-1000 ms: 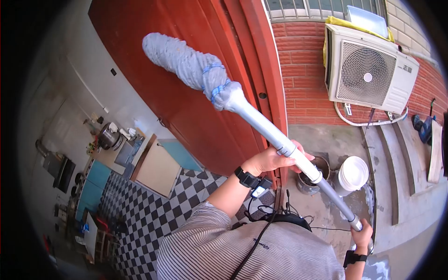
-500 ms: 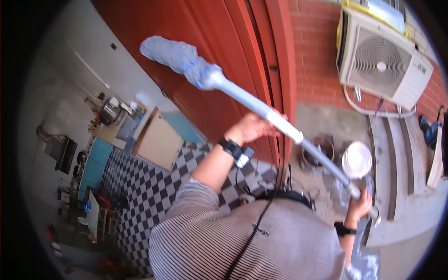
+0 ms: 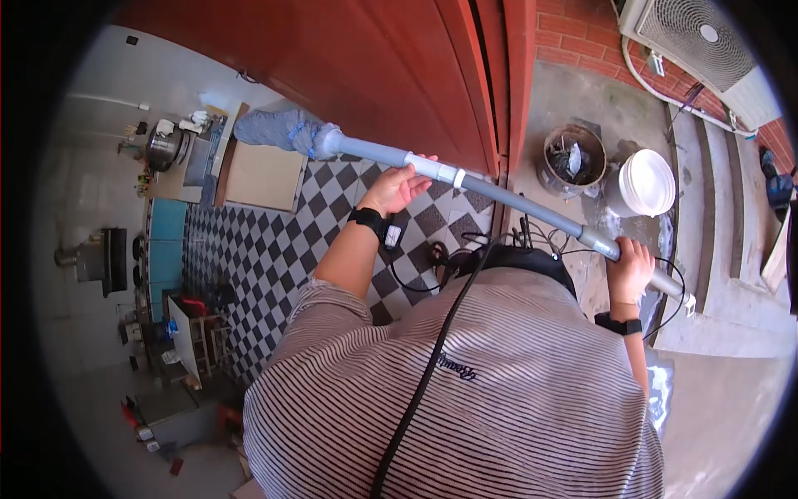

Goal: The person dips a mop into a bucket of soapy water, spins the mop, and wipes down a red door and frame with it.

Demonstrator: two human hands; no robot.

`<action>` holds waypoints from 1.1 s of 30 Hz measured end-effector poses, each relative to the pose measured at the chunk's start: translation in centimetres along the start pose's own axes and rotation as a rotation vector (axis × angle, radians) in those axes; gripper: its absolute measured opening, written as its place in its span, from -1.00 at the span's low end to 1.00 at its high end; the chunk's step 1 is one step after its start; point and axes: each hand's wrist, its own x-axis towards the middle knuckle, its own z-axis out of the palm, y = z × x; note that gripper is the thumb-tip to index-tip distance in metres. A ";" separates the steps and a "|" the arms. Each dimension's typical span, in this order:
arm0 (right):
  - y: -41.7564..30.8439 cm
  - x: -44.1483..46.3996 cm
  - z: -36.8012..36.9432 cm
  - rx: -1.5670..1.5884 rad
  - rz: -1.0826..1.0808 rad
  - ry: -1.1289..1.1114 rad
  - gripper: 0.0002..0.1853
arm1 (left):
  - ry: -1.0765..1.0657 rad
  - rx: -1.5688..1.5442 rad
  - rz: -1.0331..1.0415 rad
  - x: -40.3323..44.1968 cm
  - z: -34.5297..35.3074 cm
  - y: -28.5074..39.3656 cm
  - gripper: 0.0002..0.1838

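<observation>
A mop (image 3: 515, 200) with a grey and white pole lies slantwise across the view, its twisted blue-grey head (image 3: 278, 131) at the upper left before the red door. My left hand (image 3: 399, 188) holds the white section of the pole, thumb and fingers around it. Farther down the pole, my right hand (image 3: 632, 270) is wrapped round the grey part near its lower end. A black band with a small device sits on my left wrist, another black band on my right wrist.
A red door (image 3: 374, 66) stands above the checkered floor (image 3: 274, 274). Outside are a dirty metal bucket (image 3: 549, 176), a white bucket (image 3: 647, 183), concrete steps (image 3: 719, 208) and an air-conditioner unit (image 3: 698, 50). A kitchen counter (image 3: 170, 179) is at the left; black cables hang near my waist.
The mop has tilted flatter, and its head has dropped from the door's upper part toward the counter. My left hand has moved left and up. The view has shifted downward.
</observation>
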 end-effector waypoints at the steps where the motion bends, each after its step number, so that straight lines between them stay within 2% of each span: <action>1: -0.7 -0.1 0.0 -0.002 -0.018 -0.015 -0.87 | 0.067 -0.014 -0.021 -0.6 -0.9 -0.7 -0.61; 2: -1.3 0.3 0.2 -0.001 -0.035 -0.012 -0.87 | 0.125 -0.017 -0.031 -0.8 -1.7 -0.8 -0.61; 4: -1.4 0.3 1.0 0.029 -0.061 0.035 -0.84 | 0.307 -0.198 0.009 -1.7 -2.4 -2.3 -0.75; 6: -1.4 0.7 1.1 0.024 -0.061 0.045 -0.86 | 0.316 -0.232 0.022 -2.2 -2.3 -2.7 -0.76; 8: -1.3 1.9 0.2 0.049 -0.072 0.118 -0.87 | 0.309 -0.138 0.009 -2.1 -1.5 -2.3 -0.69; 16: 4.2 8.3 -6.5 -0.114 -0.055 0.406 -0.91 | -0.076 -0.108 0.243 1.4 10.6 4.9 -0.70; 20: 8.3 8.4 -10.5 -0.202 -0.013 0.622 -0.83 | -0.323 0.059 0.323 3.4 16.9 7.8 -0.59; 22: 10.4 7.2 -11.3 -0.208 0.041 0.659 -0.82 | -0.423 0.170 0.334 4.2 19.5 8.7 -0.57; 24: 12.6 5.3 -10.8 -0.185 0.134 0.609 -0.79 | -0.529 0.212 0.343 5.1 22.1 9.2 -0.56; 26: 12.7 3.6 -10.6 -0.065 0.140 0.521 -0.73 | -0.510 0.240 0.318 5.8 23.9 9.3 -0.52; 28: 11.1 1.6 -10.4 0.074 0.174 0.334 -0.72 | -0.526 0.348 0.369 6.2 24.4 8.7 -0.61; 29: 11.4 0.6 -9.4 0.136 0.187 0.180 -0.72 | -0.505 0.290 0.266 6.5 24.1 8.6 -0.62; 30: 11.4 -0.2 -8.2 0.207 0.199 0.035 -0.72 | -0.511 0.457 0.312 6.5 23.3 8.1 -0.63; 31: 11.0 -0.9 -7.4 0.167 0.210 -0.061 -0.73 | -0.548 0.467 0.311 6.5 22.5 7.6 -0.64; 32: 10.5 -1.5 -6.6 0.132 0.215 -0.146 -0.74 | -0.560 0.483 0.288 6.3 22.0 7.5 -0.62; 33: 10.2 -2.2 -5.3 0.145 0.205 -0.129 -0.74 | -0.517 0.503 0.261 6.0 21.3 7.4 -0.61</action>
